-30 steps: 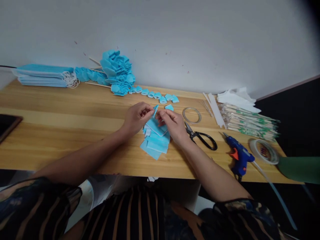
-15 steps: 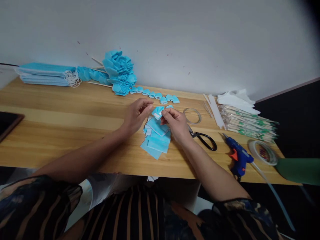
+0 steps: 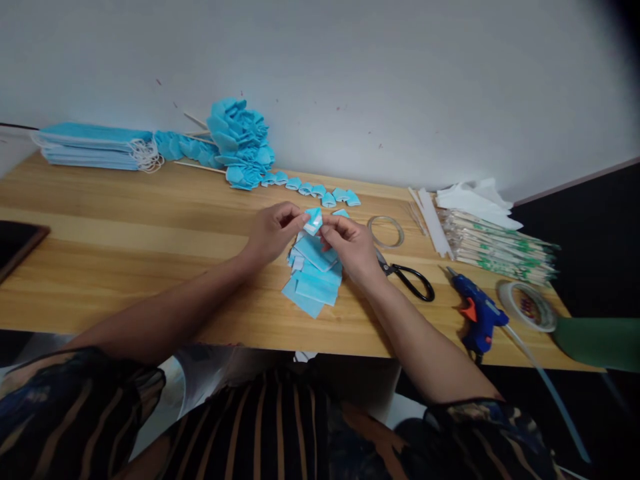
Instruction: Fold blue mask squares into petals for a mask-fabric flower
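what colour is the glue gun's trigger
The trigger is orange, on a blue glue gun; the head view shows it best.

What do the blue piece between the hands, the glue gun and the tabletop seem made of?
Blue piece: probably matte paper or nonwoven cloth; it looks thin and creased. Glue gun: likely smooth plastic; its body looks molded. Tabletop: wood or wood-look laminate, faintly glossy, with streaky grain.

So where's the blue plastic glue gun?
On the right of the head view, the glue gun lies between black-handled metal scissors and a white tape roll.
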`<state>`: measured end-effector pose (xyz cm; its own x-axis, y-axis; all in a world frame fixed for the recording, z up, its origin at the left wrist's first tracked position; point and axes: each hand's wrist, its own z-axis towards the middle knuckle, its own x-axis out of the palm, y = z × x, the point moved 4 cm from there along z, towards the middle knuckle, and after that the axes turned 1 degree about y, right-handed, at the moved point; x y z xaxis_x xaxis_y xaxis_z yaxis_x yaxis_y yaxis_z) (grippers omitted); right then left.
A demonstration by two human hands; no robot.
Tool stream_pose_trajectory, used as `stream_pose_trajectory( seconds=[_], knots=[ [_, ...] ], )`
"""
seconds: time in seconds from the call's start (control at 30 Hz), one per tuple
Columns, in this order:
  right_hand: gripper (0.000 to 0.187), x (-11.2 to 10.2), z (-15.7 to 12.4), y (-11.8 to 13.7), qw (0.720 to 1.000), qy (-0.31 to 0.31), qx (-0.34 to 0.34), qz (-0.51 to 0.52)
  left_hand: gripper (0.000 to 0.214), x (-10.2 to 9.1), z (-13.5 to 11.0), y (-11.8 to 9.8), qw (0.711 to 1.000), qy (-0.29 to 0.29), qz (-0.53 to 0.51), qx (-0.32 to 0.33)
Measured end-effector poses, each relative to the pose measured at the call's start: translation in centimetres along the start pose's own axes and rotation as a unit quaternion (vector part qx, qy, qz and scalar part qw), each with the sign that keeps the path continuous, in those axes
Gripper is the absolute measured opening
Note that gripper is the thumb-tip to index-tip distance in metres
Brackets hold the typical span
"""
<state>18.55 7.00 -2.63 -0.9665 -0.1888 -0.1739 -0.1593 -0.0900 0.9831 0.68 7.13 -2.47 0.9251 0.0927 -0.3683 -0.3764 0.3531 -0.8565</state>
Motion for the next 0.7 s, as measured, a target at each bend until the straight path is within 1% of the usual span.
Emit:
stream_pose_trajectory(
  seconds=[0.1, 0.17, 0.2, 0.3, 0.4, 0.5, 0.6, 0.7],
  knots=[
    [0.035, -1.2, 0.4, 0.2, 0.998, -0.052, -0.008, 0.03, 0.03, -1.2, 1.0, 1.3, 0.999, -0.034, 0.03, -0.011],
    [0.033, -2.2, 0.7, 0.4, 0.995, -0.084, -0.02, 0.044, 0.03, -2.0, 1.8, 2.3, 0.997, -0.057, 0.056, -0.015],
    [0.032, -2.6, 0.9, 0.4, 0.994, -0.095, -0.027, 0.047, 0.031, -2.4, 2.1, 2.8, 0.996, -0.061, 0.067, -0.016],
    [0.03, -3.6, 1.3, 0.4, 0.991, -0.115, -0.037, 0.049, 0.036, -2.9, 3.0, 4.2, 0.993, -0.049, 0.107, -0.013],
    [0.032, -4.0, 1.5, 0.3, 0.991, -0.125, -0.036, 0.041, 0.035, -3.1, 3.5, 5.3, 0.986, -0.031, 0.164, -0.009],
    [0.032, -4.0, 1.6, 0.3, 0.991, -0.128, -0.034, 0.031, 0.023, -3.1, 3.5, 5.9, 0.981, -0.031, 0.189, -0.007],
    [0.03, -4.0, 1.6, 0.4, 0.991, -0.126, -0.043, 0.026, 0.027, -3.0, 3.3, 5.9, 0.98, -0.034, 0.196, -0.004],
    [0.026, -3.7, 1.7, 0.6, 0.994, -0.093, -0.06, 0.001, 0.027, -2.4, 3.1, 5.4, 0.976, -0.026, 0.214, 0.026]
  ],
)
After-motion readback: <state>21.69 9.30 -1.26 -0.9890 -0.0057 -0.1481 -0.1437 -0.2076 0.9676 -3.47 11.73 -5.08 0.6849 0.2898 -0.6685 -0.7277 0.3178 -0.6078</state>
